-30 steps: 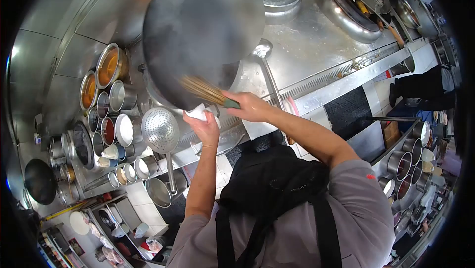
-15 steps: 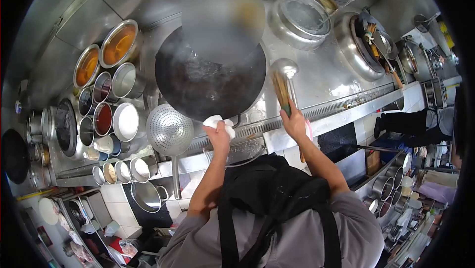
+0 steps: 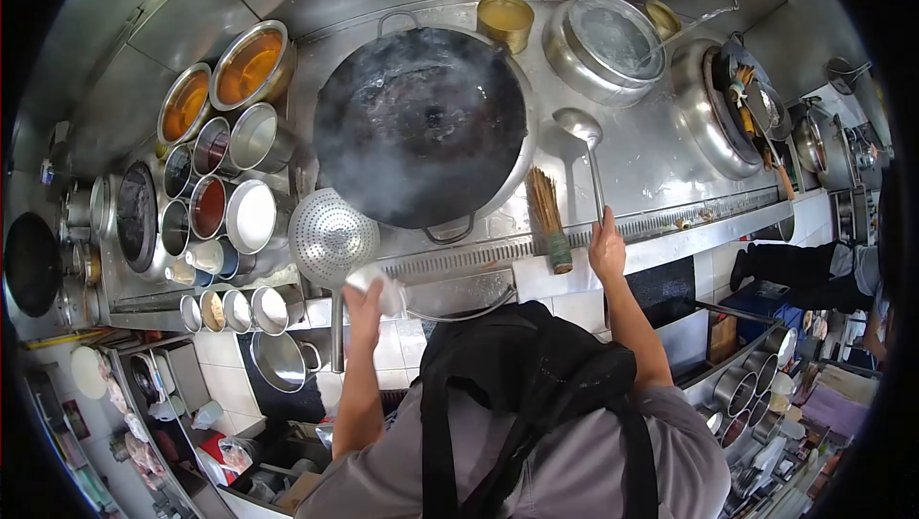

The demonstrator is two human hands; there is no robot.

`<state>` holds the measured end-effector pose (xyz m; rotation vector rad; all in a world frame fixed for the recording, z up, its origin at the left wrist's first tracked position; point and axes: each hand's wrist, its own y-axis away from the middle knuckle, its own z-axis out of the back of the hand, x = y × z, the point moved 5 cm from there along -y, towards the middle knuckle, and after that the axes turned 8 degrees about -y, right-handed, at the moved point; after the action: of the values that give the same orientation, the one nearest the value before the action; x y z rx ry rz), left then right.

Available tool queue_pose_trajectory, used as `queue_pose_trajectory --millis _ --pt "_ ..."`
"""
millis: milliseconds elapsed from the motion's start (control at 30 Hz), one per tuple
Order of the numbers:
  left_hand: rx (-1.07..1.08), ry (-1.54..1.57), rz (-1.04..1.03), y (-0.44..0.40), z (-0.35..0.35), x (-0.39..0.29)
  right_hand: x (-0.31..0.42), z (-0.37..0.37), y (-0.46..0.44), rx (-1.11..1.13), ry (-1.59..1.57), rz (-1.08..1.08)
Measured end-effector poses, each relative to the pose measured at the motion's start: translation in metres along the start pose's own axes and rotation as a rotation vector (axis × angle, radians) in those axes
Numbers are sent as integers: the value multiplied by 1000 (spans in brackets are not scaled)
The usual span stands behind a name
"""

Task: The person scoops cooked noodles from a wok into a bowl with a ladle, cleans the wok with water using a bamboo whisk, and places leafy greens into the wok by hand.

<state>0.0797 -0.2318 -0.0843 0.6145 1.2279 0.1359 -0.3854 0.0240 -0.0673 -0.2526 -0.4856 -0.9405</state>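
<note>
My left hand (image 3: 362, 308) is closed round a white cloth (image 3: 387, 291), just below the perforated strainer (image 3: 332, 236). My right hand (image 3: 607, 249) grips the handle of a metal ladle (image 3: 580, 124), whose bowl points away from me over the steel counter. Left of that hand lies a bamboo wok brush (image 3: 549, 217) with a green-wrapped end, touched by neither hand. A large dark wok (image 3: 421, 126) sits on the burner, steaming, its surface wet and its near loop handle facing me.
On the left stand bowls of orange liquid (image 3: 249, 67) and several steel seasoning pots (image 3: 251, 217). Behind are a yellowish tin (image 3: 505, 21) and a pot of water (image 3: 605, 45) under a running tap. A slotted drain (image 3: 498, 256) runs along the front edge. Another person (image 3: 804, 249) stands far right.
The wok brush has been set down, and my right hand has taken hold of the ladle. My left hand has moved left with the cloth, away from the wok handle. Steam has thinned.
</note>
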Motion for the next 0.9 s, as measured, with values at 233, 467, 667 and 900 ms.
queue_pose_trajectory --millis 233,467,667,900 --pt "-156 -516 -235 3 27 98 -52 12 -13 30 -203 6" --pt "-557 -1019 -530 43 -34 -28 -45 92 -176 -248 -343 -18" --pt "-338 -713 -868 40 -236 -246 -75 66 -348 -200 -92 -106" --pt "199 -585 -1005 -51 -516 -328 -57 60 -309 295 -1411 -333"
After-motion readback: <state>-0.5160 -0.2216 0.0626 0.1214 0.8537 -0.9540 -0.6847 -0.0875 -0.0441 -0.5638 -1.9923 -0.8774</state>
